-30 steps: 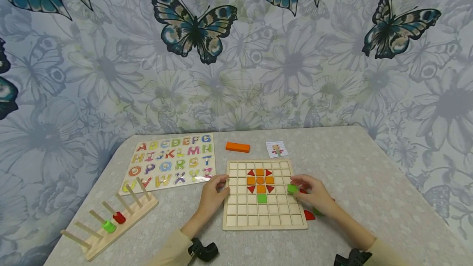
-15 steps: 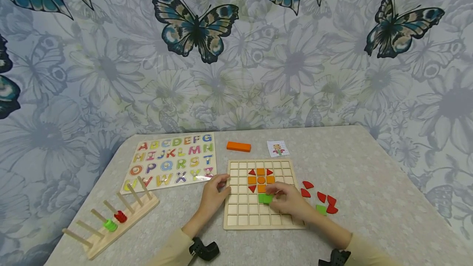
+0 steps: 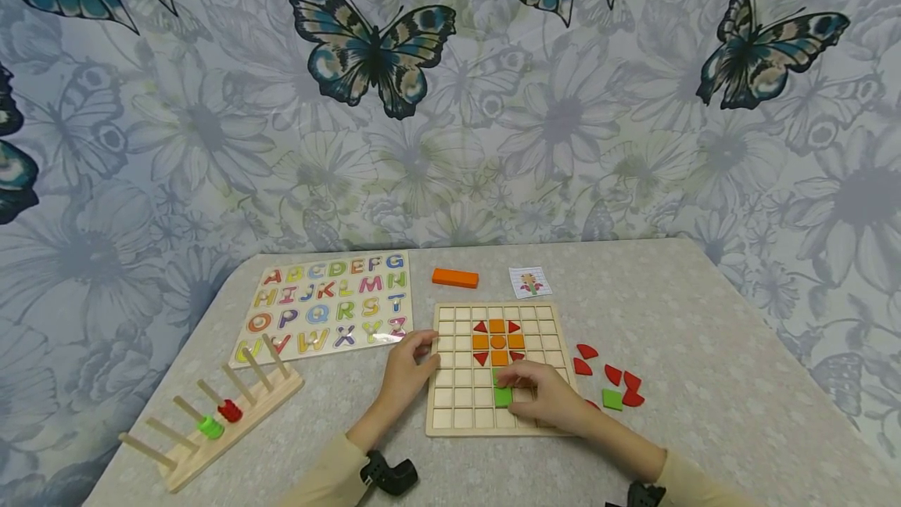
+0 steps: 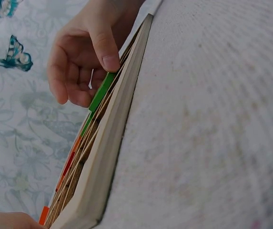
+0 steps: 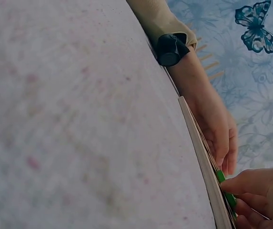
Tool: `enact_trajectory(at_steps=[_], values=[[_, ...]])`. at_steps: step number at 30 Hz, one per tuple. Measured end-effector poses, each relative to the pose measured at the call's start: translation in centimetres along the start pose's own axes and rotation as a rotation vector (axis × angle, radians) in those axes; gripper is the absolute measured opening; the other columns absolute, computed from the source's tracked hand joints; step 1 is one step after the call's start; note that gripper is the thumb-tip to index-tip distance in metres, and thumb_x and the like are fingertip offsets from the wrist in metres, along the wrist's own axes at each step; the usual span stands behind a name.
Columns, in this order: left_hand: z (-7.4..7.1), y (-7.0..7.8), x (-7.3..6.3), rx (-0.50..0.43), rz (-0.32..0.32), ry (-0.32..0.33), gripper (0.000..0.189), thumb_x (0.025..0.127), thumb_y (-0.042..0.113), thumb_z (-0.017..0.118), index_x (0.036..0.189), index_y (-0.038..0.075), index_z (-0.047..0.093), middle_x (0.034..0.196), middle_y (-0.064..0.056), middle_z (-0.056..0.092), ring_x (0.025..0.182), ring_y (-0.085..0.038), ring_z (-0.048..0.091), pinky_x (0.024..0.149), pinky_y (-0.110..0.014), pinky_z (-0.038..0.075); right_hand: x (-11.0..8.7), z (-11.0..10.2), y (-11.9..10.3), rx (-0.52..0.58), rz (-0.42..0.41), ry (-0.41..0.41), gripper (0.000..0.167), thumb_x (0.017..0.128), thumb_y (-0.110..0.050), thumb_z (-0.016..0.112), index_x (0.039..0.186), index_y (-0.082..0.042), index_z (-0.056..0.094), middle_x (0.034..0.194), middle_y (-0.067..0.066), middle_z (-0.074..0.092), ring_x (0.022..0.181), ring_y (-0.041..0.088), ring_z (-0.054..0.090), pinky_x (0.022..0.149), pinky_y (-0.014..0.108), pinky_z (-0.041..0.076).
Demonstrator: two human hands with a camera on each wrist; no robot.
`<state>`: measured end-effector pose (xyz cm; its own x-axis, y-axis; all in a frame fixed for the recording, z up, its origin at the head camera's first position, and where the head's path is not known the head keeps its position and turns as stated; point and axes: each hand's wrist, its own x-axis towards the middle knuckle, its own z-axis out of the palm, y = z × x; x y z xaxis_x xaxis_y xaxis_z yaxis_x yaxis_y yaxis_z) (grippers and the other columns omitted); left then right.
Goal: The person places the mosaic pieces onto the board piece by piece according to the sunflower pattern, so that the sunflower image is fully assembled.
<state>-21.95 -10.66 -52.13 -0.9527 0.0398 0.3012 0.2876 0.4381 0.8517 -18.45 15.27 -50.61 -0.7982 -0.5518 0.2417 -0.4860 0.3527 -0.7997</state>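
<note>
A wooden grid board (image 3: 450,422) lies on the table, with orange squares (image 3: 497,325), an orange disc (image 3: 498,342) and red triangles (image 3: 481,327) in its cells. Below them sits one green square tile (image 3: 496,376), partly covered by my right hand (image 3: 542,393). That hand pinches a second green square tile (image 3: 503,397) between thumb and fingers, one cell nearer me. In the left wrist view this tile (image 4: 101,93) stands slightly tilted at the grid. My left hand (image 3: 408,366) holds the board's left edge with thumb and fingertips.
Right of the board lie several red petal-shaped pieces (image 3: 613,375) and a green square (image 3: 612,399). Behind it are an orange block (image 3: 454,278) and a pattern card (image 3: 530,282). An alphabet board (image 3: 331,303) and a peg stand (image 3: 232,429) with green and red beads occupy the left.
My right hand has brought a green tile from the board's right edge across to the middle column, then down one cell below the other green tile. My left hand stays at the left edge.
</note>
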Motion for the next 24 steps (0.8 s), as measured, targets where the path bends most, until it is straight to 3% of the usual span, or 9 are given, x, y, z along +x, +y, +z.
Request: enact_trajectory(at_steps=[24], values=[[0.10, -0.08, -0.02, -0.036, 0.025, 0.012, 0.034, 0.077, -0.005, 0.066, 0.110, -0.002, 0.066, 0.109, -0.013, 0.066, 0.099, -0.024, 0.061, 0.088, -0.026, 0.054, -0.17, 0.10, 0.44, 0.017, -0.057, 0.028, 0.030, 0.080, -0.006, 0.073, 0.109, -0.005, 0.067, 0.103, 0.009, 0.069, 0.090, 0.017, 0.061, 0.081, 0.025, 0.055]])
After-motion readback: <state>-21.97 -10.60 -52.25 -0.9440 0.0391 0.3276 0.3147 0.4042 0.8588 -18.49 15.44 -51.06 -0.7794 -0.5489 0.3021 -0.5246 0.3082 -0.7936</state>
